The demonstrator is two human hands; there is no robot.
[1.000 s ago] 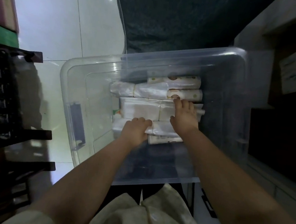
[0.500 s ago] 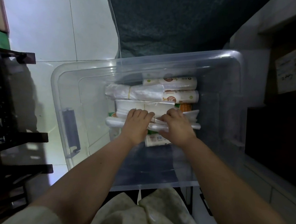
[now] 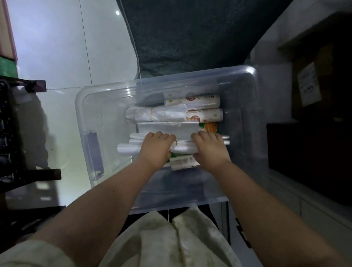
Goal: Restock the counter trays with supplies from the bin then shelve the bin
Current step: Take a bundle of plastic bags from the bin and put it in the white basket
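A clear plastic bin stands in front of me, holding several white rolls and flat packs of plastic bags. Both my hands are inside it. My left hand and my right hand are closed side by side around one banded bundle of plastic bags. A flat folded pack lies just beyond my fingers, and labelled rolls lie at the far end. A small labelled roll shows under my wrists.
A dark metal rack stands at the left over white floor tiles. A dark mat lies beyond the bin. Shadowed cabinet shelves with a cardboard box rise at the right.
My right hand pulled back from the far packs and closed beside my left hand on the bundle. The view shifted, so the bin sits lower and more central.
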